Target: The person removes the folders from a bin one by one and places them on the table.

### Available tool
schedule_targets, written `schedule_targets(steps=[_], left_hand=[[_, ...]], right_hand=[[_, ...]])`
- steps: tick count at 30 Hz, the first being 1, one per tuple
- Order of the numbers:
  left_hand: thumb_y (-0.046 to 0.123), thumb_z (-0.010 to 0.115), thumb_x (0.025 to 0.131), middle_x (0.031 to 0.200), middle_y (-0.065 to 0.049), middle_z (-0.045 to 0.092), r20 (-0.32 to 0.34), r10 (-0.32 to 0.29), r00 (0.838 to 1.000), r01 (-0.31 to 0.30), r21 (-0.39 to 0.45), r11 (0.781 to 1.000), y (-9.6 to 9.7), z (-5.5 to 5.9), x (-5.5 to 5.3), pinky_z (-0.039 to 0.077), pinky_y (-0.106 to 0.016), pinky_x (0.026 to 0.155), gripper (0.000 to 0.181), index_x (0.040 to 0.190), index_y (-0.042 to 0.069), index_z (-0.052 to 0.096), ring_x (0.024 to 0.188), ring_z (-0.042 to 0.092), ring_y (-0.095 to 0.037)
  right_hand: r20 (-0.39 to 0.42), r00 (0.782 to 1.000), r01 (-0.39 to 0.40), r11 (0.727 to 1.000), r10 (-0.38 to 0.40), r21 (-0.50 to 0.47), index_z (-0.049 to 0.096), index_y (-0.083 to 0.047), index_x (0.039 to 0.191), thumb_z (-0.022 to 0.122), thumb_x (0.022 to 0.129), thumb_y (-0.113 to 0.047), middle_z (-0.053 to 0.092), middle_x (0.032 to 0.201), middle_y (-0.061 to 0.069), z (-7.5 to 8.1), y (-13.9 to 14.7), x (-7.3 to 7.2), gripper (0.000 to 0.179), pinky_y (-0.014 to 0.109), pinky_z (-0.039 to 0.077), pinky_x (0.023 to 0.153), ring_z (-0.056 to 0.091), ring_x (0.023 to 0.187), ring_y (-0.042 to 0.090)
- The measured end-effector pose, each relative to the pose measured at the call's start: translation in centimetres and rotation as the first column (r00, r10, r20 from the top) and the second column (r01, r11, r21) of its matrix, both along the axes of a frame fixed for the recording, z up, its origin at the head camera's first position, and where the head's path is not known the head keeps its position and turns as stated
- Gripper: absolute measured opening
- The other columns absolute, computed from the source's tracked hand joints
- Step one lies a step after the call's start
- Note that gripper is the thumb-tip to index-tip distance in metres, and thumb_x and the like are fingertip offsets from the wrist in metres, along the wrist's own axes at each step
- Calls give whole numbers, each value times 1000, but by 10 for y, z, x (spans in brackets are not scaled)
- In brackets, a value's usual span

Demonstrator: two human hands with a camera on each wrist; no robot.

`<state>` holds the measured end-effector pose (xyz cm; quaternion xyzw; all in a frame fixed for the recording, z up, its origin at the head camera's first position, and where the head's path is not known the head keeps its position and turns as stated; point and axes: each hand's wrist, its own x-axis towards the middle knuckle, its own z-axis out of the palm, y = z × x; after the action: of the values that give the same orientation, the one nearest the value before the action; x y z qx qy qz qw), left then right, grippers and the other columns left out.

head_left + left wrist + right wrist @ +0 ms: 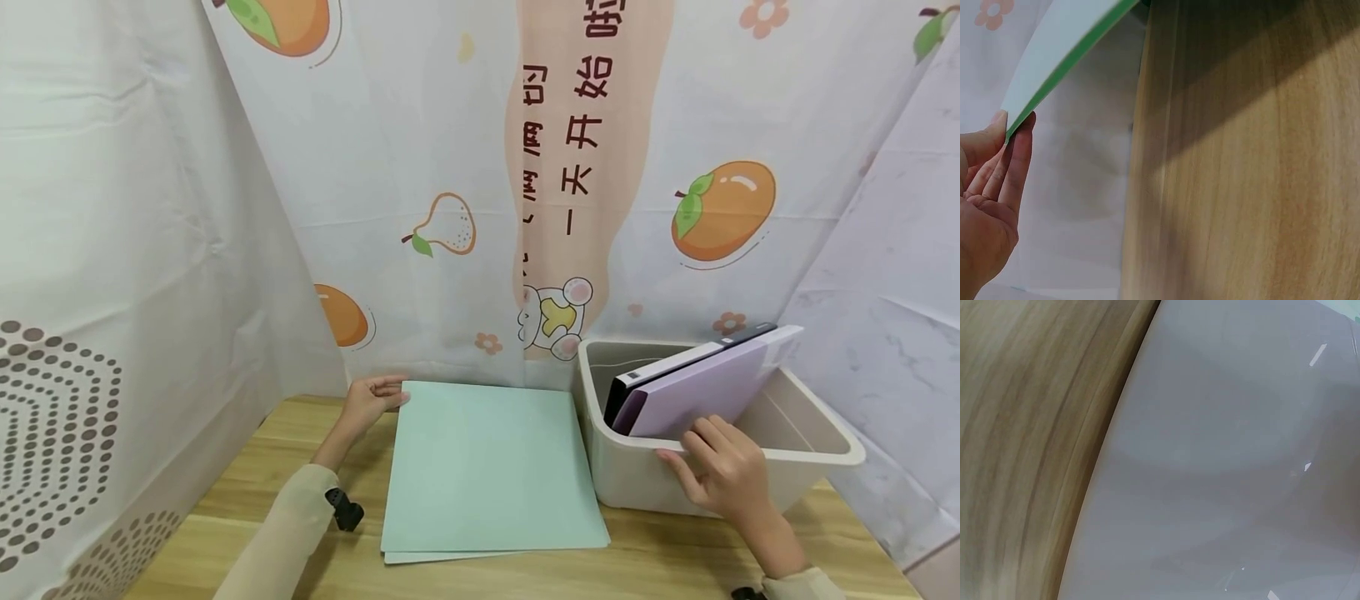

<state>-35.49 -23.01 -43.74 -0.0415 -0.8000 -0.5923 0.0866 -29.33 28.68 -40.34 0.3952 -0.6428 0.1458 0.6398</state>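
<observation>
A square, pale mint-green board (495,467) lies on the table, with the edge of a second layer showing under its front side. My left hand (367,404) pinches its far left corner; in the left wrist view, thumb and fingers (1015,162) of that hand stand on either side of the board (1054,62), whose edge is a darker green. My right hand (723,471) grips the front rim of a white plastic bin (637,475), thumb outside and fingers over the rim. A lilac file folder (712,383) and a black binder with a white spine (675,367) lean inside the bin.
The wooden table (225,533) runs up to a printed cloth curtain (442,317) at the back. More cloth hangs on the left and right sides. The bin stands at the back right, beside the board.
</observation>
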Motion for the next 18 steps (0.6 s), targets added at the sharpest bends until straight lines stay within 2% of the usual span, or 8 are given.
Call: schedule_targets(steps=[7, 13, 18], left_hand=[[-1, 71, 93, 118, -30, 70, 3, -20, 1000, 20, -3, 1000, 0, -4, -3, 64, -38, 83, 37, 128, -9, 65, 88, 72, -6], [1, 71, 94, 122, -30, 69, 5, -50, 999, 50, 11, 999, -1, -4, -2, 63, -31, 82, 40, 131, -9, 63, 96, 73, -12], [4, 72, 94, 123, -30, 68, 21, -66, 998, 66, 16, 998, -3, -6, -1, 63, -32, 83, 41, 132, -8, 63, 99, 74, -16]], right_hand=[[-10, 1000, -1, 1000, 1, -7, 48, -2, 58, 59, 100, -44, 43, 59, 8, 2, -1, 1, 60, 29, 25, 46, 32, 52, 22], [-8, 1000, 2, 1000, -2, -7, 49, -2, 59, 59, 100, -44, 43, 59, 8, 1, -1, -1, 60, 30, 26, 46, 33, 52, 22], [-10, 1000, -1, 1000, 1, -7, 49, -2, 59, 59, 100, -44, 43, 60, 8, -1, 0, -2, 60, 29, 26, 46, 33, 52, 22]])
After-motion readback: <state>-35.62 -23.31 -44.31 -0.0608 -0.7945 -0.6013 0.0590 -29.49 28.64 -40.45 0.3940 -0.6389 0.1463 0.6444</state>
